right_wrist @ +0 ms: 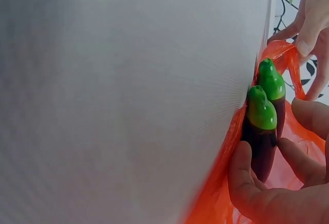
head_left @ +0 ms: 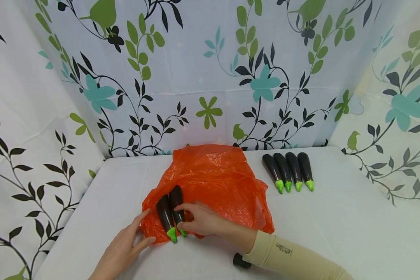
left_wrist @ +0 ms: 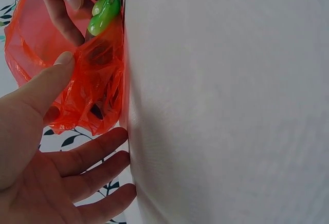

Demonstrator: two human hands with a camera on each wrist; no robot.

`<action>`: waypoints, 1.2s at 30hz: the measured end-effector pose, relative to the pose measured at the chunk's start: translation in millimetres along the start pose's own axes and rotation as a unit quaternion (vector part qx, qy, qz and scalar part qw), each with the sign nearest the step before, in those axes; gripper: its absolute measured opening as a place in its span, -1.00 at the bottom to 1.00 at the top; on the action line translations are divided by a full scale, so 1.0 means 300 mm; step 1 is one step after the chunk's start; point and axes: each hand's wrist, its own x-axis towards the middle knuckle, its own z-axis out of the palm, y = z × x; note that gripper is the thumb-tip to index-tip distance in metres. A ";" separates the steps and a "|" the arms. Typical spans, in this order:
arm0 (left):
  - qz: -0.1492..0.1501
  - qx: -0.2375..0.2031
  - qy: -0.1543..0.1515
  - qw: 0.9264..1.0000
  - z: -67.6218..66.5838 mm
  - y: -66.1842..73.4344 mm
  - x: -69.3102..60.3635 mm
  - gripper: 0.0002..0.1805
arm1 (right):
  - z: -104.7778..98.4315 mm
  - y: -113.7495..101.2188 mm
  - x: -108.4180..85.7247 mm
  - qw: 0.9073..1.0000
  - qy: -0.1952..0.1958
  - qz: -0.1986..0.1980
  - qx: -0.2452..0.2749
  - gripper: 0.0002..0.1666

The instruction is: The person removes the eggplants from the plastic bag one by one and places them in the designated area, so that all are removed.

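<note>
Pinching one of two dark eggplants on an orange bag

The right hand holds the right-hand eggplant of the pair near its green stem end, its thumb on one side and its index finger on the other. Both eggplants lie side by side at the bag's near left part, stems toward the near edge of the white table, with crumpled film around them; whether they lie inside the bag's mouth or only on it I cannot tell. The left hand is at the bag's left edge, fingers spread and thumb held apart; how firmly it touches the film I cannot tell. Four more eggplants lie in a row to the far right of the bag, stems pointing near. At the near side, a black object shows partly beside the right arm's beige sleeve. A leaf-patterned curtain hangs at the far side
</note>
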 end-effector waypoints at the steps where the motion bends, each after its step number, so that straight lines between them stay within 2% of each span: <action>1: 0.001 0.001 0.001 1.000 0.000 0.000 -0.001 -0.08 | 0.001 0.000 0.000 1.000 -0.001 0.001 0.000 -0.46; 8: 0.000 0.005 0.003 1.000 0.002 0.001 -0.002 -0.09 | 0.004 -0.003 0.000 0.999 -0.027 0.008 0.032 -0.44; 14: -0.001 0.005 0.002 1.000 0.002 0.001 -0.003 -0.07 | 0.008 0.003 0.009 0.999 -0.026 0.002 0.031 -0.44; 21: 0.011 0.001 0.009 1.000 0.004 0.000 -0.005 -0.09 | 0.012 0.007 0.013 0.998 -0.012 0.000 0.058 -0.47; 25: 0.016 0.001 0.010 1.000 0.003 0.000 -0.004 -0.09 | 0.015 0.008 0.008 0.997 0.015 0.007 0.073 -0.53; 30: 0.022 0.001 0.012 1.000 0.001 0.001 -0.004 -0.10 | 0.012 0.016 -0.002 0.997 0.042 0.001 0.064 -0.59; 36: 0.022 0.002 0.011 1.000 0.004 -0.003 -0.002 -0.10 | 0.001 0.029 -0.029 0.997 0.031 0.003 0.066 -0.61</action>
